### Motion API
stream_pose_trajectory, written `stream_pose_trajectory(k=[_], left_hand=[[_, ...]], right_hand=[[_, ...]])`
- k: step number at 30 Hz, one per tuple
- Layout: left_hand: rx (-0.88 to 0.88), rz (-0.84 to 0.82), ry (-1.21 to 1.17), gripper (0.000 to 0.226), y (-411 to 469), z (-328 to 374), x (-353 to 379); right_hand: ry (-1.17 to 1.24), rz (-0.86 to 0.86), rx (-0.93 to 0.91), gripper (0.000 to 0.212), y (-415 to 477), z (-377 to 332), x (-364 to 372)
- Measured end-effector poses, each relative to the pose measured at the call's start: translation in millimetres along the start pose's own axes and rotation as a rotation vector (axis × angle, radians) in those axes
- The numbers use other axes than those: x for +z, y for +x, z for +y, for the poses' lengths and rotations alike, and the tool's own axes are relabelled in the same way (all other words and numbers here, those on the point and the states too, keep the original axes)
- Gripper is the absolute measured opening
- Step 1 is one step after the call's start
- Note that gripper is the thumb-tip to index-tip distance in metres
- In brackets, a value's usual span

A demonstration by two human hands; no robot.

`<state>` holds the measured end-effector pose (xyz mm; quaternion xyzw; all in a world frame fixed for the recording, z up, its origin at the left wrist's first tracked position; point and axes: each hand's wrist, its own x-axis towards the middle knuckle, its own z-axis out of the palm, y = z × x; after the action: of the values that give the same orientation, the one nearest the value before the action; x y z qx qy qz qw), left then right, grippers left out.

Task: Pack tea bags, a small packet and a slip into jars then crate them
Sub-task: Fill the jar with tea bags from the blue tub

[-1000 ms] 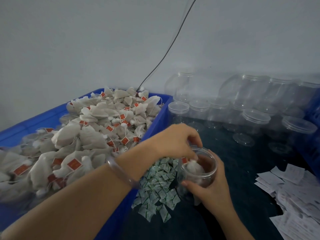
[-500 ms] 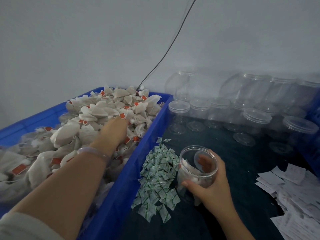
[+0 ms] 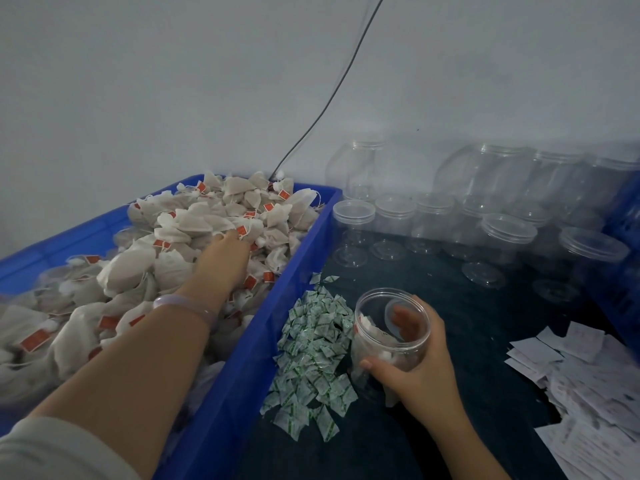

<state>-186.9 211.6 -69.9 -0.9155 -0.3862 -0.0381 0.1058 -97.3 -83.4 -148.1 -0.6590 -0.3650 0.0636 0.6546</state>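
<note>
reaching back from the jar (image 3: pixel 374 341), left hand (image 3: pixel 225 252) now lies on tea bags (image 3: pixel 180 223) in the bin (image 3: pixel 242 358) at the left edge of the counter (image 3: pixel 450 299), grip unclear; right hand (image 3: pixel 419 372) holds the jar near the front edge, barely filled.

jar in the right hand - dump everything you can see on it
The clear round plastic jar is lidless, mouth up, with a raised rim band. It stands about upright at the dark tabletop. A few white tea bags lie inside, low. The right hand grips it from the right: thumb across the near wall, fingers behind, visible through the plastic. Small green-and-white packets lie heaped at its left; contact unclear.
</note>
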Motion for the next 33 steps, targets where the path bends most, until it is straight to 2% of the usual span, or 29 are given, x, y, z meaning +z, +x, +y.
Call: stream_pose_trajectory(k=[1,5,9,13,21,24,26,29,30,31,33], left_hand=[[0.003,-0.004,-0.015,0.031,0.0,0.7,-0.2],[0.009,-0.003,-0.054,0.054,-0.5,4.2,1.0],[0.001,0.003,0.029,0.041,-1.8,4.3,2.6],[0.01,0.025,-0.033,0.016,-3.8,5.0,-0.8],[-0.041,0.24,-0.409,0.036,-3.7,2.8,-25.1],[0.123,0.383,-0.511,0.027,-11.0,16.0,-51.4],[0.237,0.422,-0.646,0.022,-22.3,39.0,-73.2],[0.384,0.197,-1.066,0.011,-48.0,77.5,-98.2],[0.456,0.119,-1.131,0.008,-57.8,87.8,-102.6],[0.545,0.079,-1.084,0.008,-65.7,95.8,-104.4],[0.731,0.067,-0.799,0.012,-76.0,109.0,-101.0]], right_hand=[[0.0,0.0,0.001,0.093,0.0,0.0,0.0],[0.008,0.0,0.009,0.095,-0.1,1.5,-0.8],[0.009,-0.002,0.019,0.095,0.2,1.6,-0.7],[0.009,-0.007,0.016,0.095,0.5,1.2,-0.7],[0.027,-0.008,0.047,0.099,-0.2,1.3,-1.0],[0.028,-0.013,0.06,0.103,-0.5,1.3,-1.1],[0.027,-0.018,0.067,0.104,-0.7,1.0,-1.3],[0.028,-0.013,0.062,0.102,-0.5,1.7,-0.9],[0.027,-0.01,0.059,0.101,-0.2,1.8,-0.7],[0.029,-0.008,0.055,0.099,0.1,2.0,-0.7],[0.027,-0.011,0.048,0.098,0.6,2.0,-0.9]])
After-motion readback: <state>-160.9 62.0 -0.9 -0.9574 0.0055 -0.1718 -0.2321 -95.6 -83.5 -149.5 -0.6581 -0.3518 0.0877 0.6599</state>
